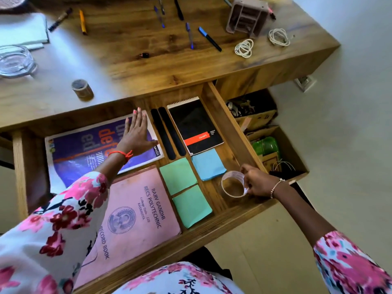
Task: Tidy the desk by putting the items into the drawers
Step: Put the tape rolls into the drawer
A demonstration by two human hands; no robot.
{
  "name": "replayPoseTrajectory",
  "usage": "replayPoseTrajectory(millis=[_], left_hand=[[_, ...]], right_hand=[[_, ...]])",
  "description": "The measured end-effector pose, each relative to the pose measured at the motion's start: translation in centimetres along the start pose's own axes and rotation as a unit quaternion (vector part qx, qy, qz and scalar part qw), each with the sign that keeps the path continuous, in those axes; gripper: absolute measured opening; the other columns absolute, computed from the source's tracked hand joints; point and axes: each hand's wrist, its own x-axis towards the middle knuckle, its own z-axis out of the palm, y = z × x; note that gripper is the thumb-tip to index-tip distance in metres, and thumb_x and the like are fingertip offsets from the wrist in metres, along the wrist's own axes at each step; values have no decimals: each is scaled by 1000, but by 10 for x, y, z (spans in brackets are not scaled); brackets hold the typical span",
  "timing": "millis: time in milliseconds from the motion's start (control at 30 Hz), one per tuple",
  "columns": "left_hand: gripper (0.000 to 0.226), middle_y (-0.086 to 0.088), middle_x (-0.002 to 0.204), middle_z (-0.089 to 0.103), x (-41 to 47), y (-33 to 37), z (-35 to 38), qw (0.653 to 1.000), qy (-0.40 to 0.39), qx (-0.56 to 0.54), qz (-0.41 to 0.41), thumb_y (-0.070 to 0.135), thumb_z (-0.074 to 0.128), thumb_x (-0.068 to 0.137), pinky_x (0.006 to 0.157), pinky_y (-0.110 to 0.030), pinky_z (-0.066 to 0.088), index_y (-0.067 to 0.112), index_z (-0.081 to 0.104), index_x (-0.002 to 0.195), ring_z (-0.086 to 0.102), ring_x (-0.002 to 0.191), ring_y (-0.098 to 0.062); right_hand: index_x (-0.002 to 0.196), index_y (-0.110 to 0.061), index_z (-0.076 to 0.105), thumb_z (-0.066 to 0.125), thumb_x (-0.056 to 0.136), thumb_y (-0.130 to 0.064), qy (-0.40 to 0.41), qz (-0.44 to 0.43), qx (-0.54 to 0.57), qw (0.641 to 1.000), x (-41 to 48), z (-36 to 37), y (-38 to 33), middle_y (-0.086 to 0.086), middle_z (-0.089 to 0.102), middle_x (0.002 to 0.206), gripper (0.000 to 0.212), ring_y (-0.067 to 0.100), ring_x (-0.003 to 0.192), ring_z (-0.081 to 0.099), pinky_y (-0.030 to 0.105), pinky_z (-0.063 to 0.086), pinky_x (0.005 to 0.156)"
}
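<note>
The wooden drawer (231, 128) is pulled out under the desk (131, 66). My right hand (256, 181) grips a clear tape roll (233, 183) low over the drawer's near right corner. My left hand (135, 134) lies flat, fingers spread, on a purple magazine (84, 151) in the drawer. Also inside are a pink record book (135, 211), a black spiral notepad (194, 126), two black strips (167, 134), green sticky pads (184, 187) and a blue pad (209, 164).
On the desk lie several pens (189, 35), a brown tape roll (82, 90), two coiled white cords (244, 47), a grey organiser (247, 16), a glass dish (16, 60) and papers (21, 30). An open cardboard box (269, 145) of clutter stands on the floor to the right.
</note>
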Motion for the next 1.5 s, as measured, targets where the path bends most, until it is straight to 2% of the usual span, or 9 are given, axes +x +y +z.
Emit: replayPoseTrajectory(millis=[167, 333, 400, 700, 933, 1200, 1300, 1400, 1500], left_hand=[[92, -14, 153, -21, -6, 3, 8, 1000, -3, 4, 9, 36, 54, 90, 114, -39, -15, 1, -10, 145, -22, 142, -23], [92, -14, 153, -22, -10, 2, 9, 1000, -13, -3, 6, 35, 55, 90, 113, -38, -17, 1, -10, 145, -24, 141, -23], [92, -14, 153, -22, -12, 1, 10, 1000, -15, -4, 7, 34, 55, 90, 113, -38, -17, 1, -10, 145, -24, 141, -23], [90, -12, 154, -19, -26, -8, 12, 1000, 15, -20, 9, 32, 56, 89, 114, -37, -13, 2, -7, 146, -20, 142, -22], [87, -10, 156, -14, -34, -37, -2, 997, 67, -49, -2, 27, 58, 89, 116, -37, -8, 3, -2, 147, -16, 143, -21], [77, -13, 156, 9, -42, -90, -26, 984, 158, -45, -63, 18, 62, 85, 116, -42, 2, 4, 17, 146, 1, 145, -28], [77, -16, 155, 11, -42, -114, -37, 977, 193, -25, -91, 19, 62, 85, 116, -43, 3, 3, 18, 145, 4, 145, -30], [84, -14, 156, -6, -38, -141, -52, 980, 144, 11, -136, 28, 60, 87, 116, -43, 0, 6, 6, 147, -6, 145, -25], [89, -12, 156, -13, -35, -157, -60, 986, 106, 33, -122, 32, 60, 86, 116, -45, 0, 9, -1, 148, -9, 145, -22]], right_hand=[[89, -21, 44, 61, 80, 0, -30, 1, 1, 1000, -3, 12, 6, 13, 50, 120, 28, 23, 99, 54, 33, 49, 90], [111, -10, 56, 61, 81, -2, -42, -12, -2, 999, -4, 17, 2, 8, 40, 132, 31, 23, 111, 51, 28, 47, 94], [105, -3, 62, 61, 82, -4, -41, -17, -14, 999, -4, 20, 0, 6, 39, 131, 24, 22, 108, 52, 24, 49, 89], [100, -15, 68, 61, 83, -14, -56, -4, 2, 998, 0, 3, -8, 2, 43, 122, 18, 20, 114, 47, 28, 45, 91], [103, -14, 68, 61, 83, -12, 14, -51, 31, 998, 35, -50, -43, 0, 57, 105, 21, 14, 99, 55, 27, 51, 85], [98, -7, 70, 58, 87, -9, 115, -149, 56, 981, 92, -101, -120, 3, 66, 97, 16, 12, 88, 58, 7, 40, 66], [94, -3, 71, 58, 85, -5, 163, -175, 85, 967, 119, -114, -159, 12, 70, 97, 15, 21, 91, 64, 15, 43, 77], [97, -3, 70, 60, 85, -7, 198, -211, 95, 953, 153, -124, -203, 14, 69, 101, 16, 24, 97, 62, 24, 45, 88], [113, -5, 63, 61, 85, -9, 218, -246, 82, 941, 185, -135, -255, 16, 62, 115, 29, 28, 106, 58, 32, 43, 95]])
